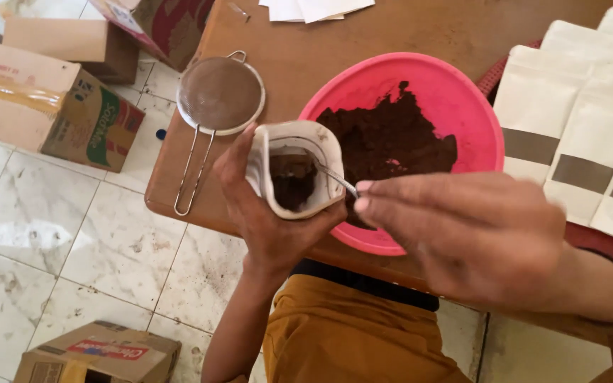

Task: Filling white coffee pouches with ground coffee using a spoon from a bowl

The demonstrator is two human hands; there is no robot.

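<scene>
I see a pink bowl (455,92) holding dark brown powder (391,138). The pouch (294,170) is white, and so are the stacked pouches (583,120), each with a grey-brown band. The sieve (220,96) is silver, the table (335,42) brown, the floor (58,241) white marbled tile, the trousers (349,333) mustard.

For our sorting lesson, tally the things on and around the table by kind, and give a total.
White pouches: 6, one open in the left hand at, five stacked
Pink bowl: 1
Mesh strainer: 1
Spoon in the right hand: 1
Cardboard boxes: 4
Total: 13
</scene>
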